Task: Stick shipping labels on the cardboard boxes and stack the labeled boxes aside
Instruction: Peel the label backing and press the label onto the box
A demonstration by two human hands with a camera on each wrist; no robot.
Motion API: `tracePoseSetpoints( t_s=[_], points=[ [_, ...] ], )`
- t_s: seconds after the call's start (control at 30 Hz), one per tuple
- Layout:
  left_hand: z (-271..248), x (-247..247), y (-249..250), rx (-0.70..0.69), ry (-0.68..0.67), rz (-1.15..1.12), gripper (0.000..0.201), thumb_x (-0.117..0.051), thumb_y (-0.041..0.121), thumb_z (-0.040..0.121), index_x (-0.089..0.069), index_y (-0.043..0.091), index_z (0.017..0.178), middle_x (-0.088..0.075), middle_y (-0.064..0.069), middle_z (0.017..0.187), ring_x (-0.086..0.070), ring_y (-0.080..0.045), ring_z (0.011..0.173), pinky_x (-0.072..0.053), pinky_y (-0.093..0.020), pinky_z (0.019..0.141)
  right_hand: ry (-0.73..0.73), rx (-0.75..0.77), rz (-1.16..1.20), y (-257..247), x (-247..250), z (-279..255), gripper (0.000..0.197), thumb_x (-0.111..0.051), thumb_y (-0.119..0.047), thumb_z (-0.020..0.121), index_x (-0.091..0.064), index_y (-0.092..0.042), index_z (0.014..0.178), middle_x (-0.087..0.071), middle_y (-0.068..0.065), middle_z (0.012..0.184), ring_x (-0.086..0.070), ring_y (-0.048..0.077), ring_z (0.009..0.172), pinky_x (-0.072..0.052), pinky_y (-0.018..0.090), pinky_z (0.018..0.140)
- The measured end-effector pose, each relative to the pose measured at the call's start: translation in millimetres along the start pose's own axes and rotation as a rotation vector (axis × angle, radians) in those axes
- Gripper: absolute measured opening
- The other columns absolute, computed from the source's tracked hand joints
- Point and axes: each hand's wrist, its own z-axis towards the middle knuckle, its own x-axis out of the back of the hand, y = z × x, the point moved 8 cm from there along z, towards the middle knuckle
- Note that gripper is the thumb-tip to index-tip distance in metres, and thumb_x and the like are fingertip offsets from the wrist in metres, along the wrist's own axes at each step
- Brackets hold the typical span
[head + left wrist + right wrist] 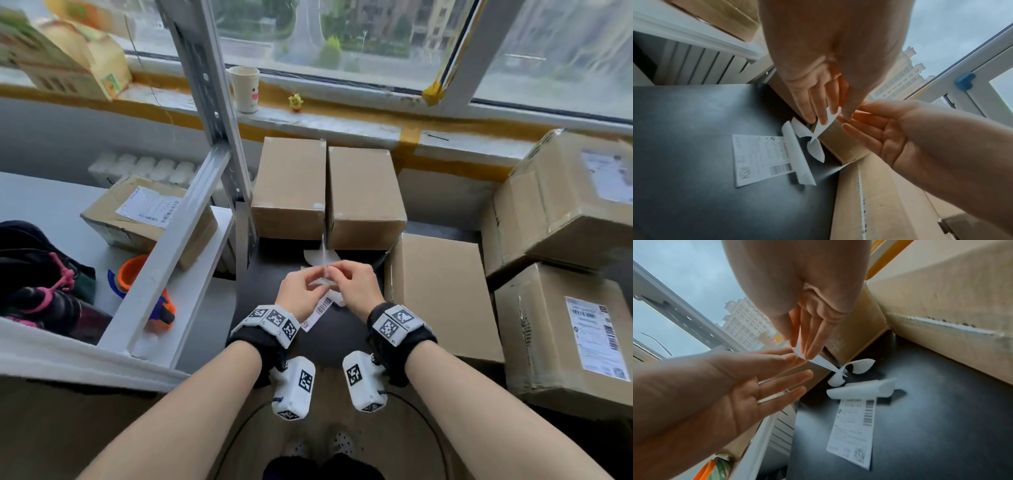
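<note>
Shipping label (325, 279) pinched between both hands above black worktop (346, 337), left hand (297, 291) and right hand (356, 287) each clamped on white sheet; unlabeled cardboard boxes (289, 185) just behind, printed label (760, 160) flat on worktop

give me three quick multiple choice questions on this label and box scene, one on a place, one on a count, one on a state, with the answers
1. Where does the printed shipping label lie?
A. on the black table
B. on a box top
C. on the windowsill

2. How many plain boxes stand side by side at the table's far edge?
A. one
B. two
C. four

3. What are both hands doing?
A. resting flat
B. lifting a box
C. pinching a white sheet

Answers:
1. A, it lies flat on the black table.
2. B, the left box and the right box touch.
3. C, the left hand and right hand pinch the white sheet.
</note>
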Motion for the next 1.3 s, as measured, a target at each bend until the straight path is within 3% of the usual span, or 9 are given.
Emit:
tracePoseSetpoints(
  t_s=[0.07, 0.13, 0.3, 0.43, 0.57, 0.67, 0.73, 1.03, 1.3],
  points=[
    [0, 1, 13, -0.026, 0.027, -0.034, 0.031, -0.061, 0.006, 0.087, -0.066, 0.013, 0.116, -0.069, 0.001, 0.104, -0.064, -0.008, 0.094, -0.050, -0.020, 0.087, -0.018, 0.014, 0.068, -4, 4, 2, 0.019, -0.054, -0.012, 0.092, -0.071, -0.007, 0.099, -0.070, 0.006, 0.090, -0.065, 0.016, 0.083, -0.054, 0.027, 0.078],
    [0, 4, 25, -0.041, 0.064, -0.034, 0.026, -0.059, 0.009, 0.090, -0.066, 0.010, 0.114, -0.069, -0.002, 0.104, -0.064, -0.009, 0.094, -0.050, -0.016, 0.084, -0.027, 0.027, 0.078, -6, 9, 4, 0.020, -0.054, -0.011, 0.092, -0.071, -0.007, 0.102, -0.072, 0.008, 0.096, -0.066, 0.017, 0.089, -0.055, 0.030, 0.083],
    [4, 9, 38, -0.033, 0.122, -0.081, 0.018, -0.059, 0.018, 0.091, -0.067, 0.007, 0.103, -0.071, -0.012, 0.100, -0.068, -0.019, 0.092, -0.054, -0.034, 0.088, -0.015, 0.084, 0.064, -14, 22, 7, 0.018, -0.060, -0.013, 0.090, -0.072, -0.009, 0.103, -0.073, 0.006, 0.098, -0.065, 0.011, 0.087, -0.051, 0.023, 0.083],
    [7, 10, 43, -0.039, 0.139, -0.099, 0.017, -0.062, 0.021, 0.089, -0.067, 0.007, 0.097, -0.071, -0.012, 0.096, -0.069, -0.023, 0.093, -0.054, -0.039, 0.089, -0.019, 0.101, 0.104, -19, 27, 10, 0.016, -0.063, -0.014, 0.088, -0.074, -0.009, 0.100, -0.073, 0.007, 0.096, -0.066, 0.015, 0.090, -0.053, 0.029, 0.087],
    [9, 9, 45, -0.028, 0.144, -0.138, 0.021, -0.057, 0.011, 0.092, -0.064, -0.006, 0.101, -0.069, -0.020, 0.098, -0.067, -0.023, 0.089, -0.055, -0.033, 0.086, -0.033, 0.110, 0.118, -19, 28, 13, 0.017, -0.066, -0.016, 0.087, -0.074, -0.010, 0.100, -0.074, 0.006, 0.097, -0.067, 0.015, 0.093, -0.053, 0.030, 0.088],
    [9, 9, 45, -0.024, 0.142, -0.140, 0.019, -0.053, 0.006, 0.093, -0.063, -0.008, 0.102, -0.067, -0.014, 0.089, -0.066, -0.014, 0.077, -0.055, -0.017, 0.073, -0.047, 0.105, 0.144, -18, 27, 14, 0.018, -0.066, -0.016, 0.086, -0.074, -0.010, 0.101, -0.074, 0.006, 0.099, -0.067, 0.015, 0.094, -0.053, 0.031, 0.090],
    [10, 10, 44, -0.013, 0.139, -0.159, 0.018, -0.053, 0.004, 0.093, -0.063, -0.007, 0.101, -0.066, -0.008, 0.082, -0.064, -0.009, 0.073, -0.055, -0.014, 0.070, -0.055, 0.109, 0.154, -19, 27, 14, 0.018, -0.066, -0.015, 0.087, -0.074, -0.009, 0.102, -0.074, 0.007, 0.100, -0.067, 0.013, 0.094, -0.052, 0.029, 0.090],
    [17, 13, 39, 0.015, 0.134, -0.194, 0.011, -0.055, 0.004, 0.092, -0.066, 0.002, 0.093, -0.068, -0.010, 0.082, -0.067, -0.018, 0.078, -0.054, -0.037, 0.089, -0.075, 0.098, 0.193, -15, 21, 23, 0.015, -0.066, -0.014, 0.086, -0.075, -0.014, 0.098, -0.075, 0.005, 0.094, -0.069, 0.018, 0.093, -0.053, 0.043, 0.092],
    [16, 12, 46, 0.010, 0.116, -0.168, 0.017, -0.052, 0.004, 0.093, -0.069, 0.001, 0.095, -0.069, -0.010, 0.084, -0.067, -0.020, 0.083, -0.053, -0.038, 0.092, -0.082, 0.085, 0.191, -14, 23, 26, 0.014, -0.067, -0.014, 0.086, -0.075, -0.015, 0.097, -0.075, 0.005, 0.095, -0.070, 0.019, 0.093, -0.053, 0.045, 0.092]
  ],
)
